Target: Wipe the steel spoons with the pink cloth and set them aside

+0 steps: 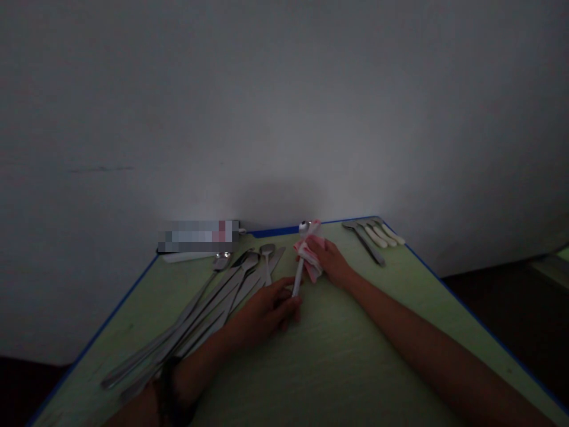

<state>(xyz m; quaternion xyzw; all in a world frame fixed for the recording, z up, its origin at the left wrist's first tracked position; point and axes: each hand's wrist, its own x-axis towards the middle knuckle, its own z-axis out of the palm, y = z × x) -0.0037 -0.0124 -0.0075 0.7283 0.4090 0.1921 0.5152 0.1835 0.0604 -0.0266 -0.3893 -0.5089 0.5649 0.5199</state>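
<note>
"Nearest us are our forearms (413,335), the left one wearing a dark band (171,385). What do our fingers have?"

"Our left hand (274,305) is closed on the handle end of a spoon (299,277), or something like one; we can't be sure in this gloom. Our right hand (326,258) grips a pink cloth (315,270) around it, just below the shiny head. It's over the middle of the table (338,350)."

"How do we work the cloth well?"

"We'd keep the handle steady, the cloth snug, and turn the spoon so every face meets fabric. We'd also mind the utensils (200,314) beside our left arm."

"Farther out?"

"Pale forks or spoons (377,238) and a dark handle (370,247) lie at right; what looks like a box (200,236) is at back left."

"Any label we can read?"

"None. Its face is pixelated, and we make out no brand elsewhere."
</note>
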